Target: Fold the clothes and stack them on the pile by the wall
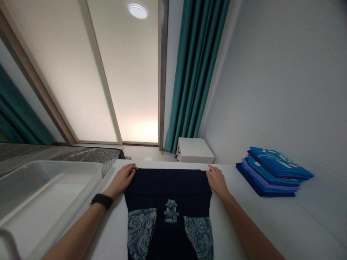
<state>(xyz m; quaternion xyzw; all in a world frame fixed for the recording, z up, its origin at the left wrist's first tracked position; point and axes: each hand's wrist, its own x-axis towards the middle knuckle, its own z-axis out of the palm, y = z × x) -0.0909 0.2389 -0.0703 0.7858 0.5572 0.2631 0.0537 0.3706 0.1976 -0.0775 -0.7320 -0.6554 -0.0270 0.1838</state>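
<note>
A dark navy garment (169, 182) with paisley-patterned pockets and a small patterned knot-like trim lies flat on the white table (226, 220), its far part forming a straight wide band. At its far left corner, my left hand (125, 177), with a black watch on the wrist, has its fingers closed on the edge. Across from it, my right hand (217, 179) grips the far right corner between thumb and fingers. The near end of the garment runs out of view at the bottom.
On the right sits a stack of folded blue and purple cloths (273, 173) by the wall. A translucent plastic bin (89, 180) stands at the left, near a grey patterned surface (81, 155). Beyond the table are a white cabinet (195, 148), teal curtains (197, 72) and frosted sliding doors (130, 79).
</note>
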